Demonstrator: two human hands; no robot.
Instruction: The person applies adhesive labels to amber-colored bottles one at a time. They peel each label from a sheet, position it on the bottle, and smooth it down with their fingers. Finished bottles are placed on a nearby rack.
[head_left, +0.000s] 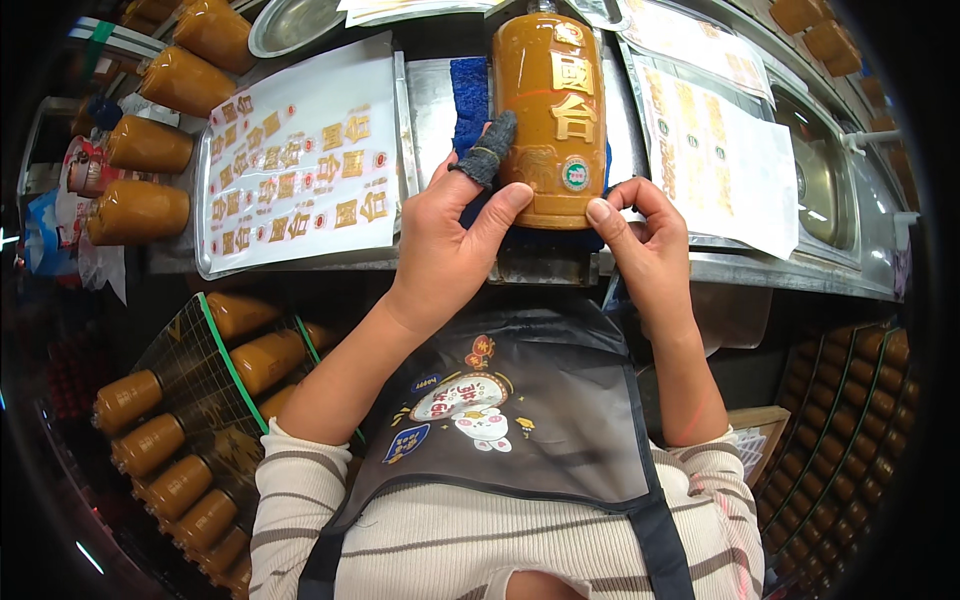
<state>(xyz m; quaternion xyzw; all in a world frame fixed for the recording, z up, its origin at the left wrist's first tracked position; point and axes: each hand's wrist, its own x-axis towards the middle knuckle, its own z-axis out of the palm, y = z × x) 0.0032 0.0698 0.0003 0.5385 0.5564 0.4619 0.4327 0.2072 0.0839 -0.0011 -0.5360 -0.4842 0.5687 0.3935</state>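
A caramel-brown bottle (pixel 550 110) lies in front of me with its neck pointing away and its base toward me. Raised gold characters run along its face, and a small green round sticker (pixel 575 175) sits near the base. My left hand (pixel 440 240) grips the bottle's left side, thumb on the lower front; a grey cloth finger cover (pixel 484 155) with a band wraps its index finger. My right hand (pixel 652 240) pinches the lower right corner between thumb and bent fingers. Blue cloth (pixel 468 95) lies beneath the bottle, partly hidden by it.
A sheet of gold character stickers (pixel 335 85) lies on a tray at left; another sticker sheet (pixel 760 190) lies at right, beside a metal basin (pixel 850 235). Brown bottles (pixel 150 145) line the counter's left. Green-edged racks of bottles (pixel 150 445) flank me below.
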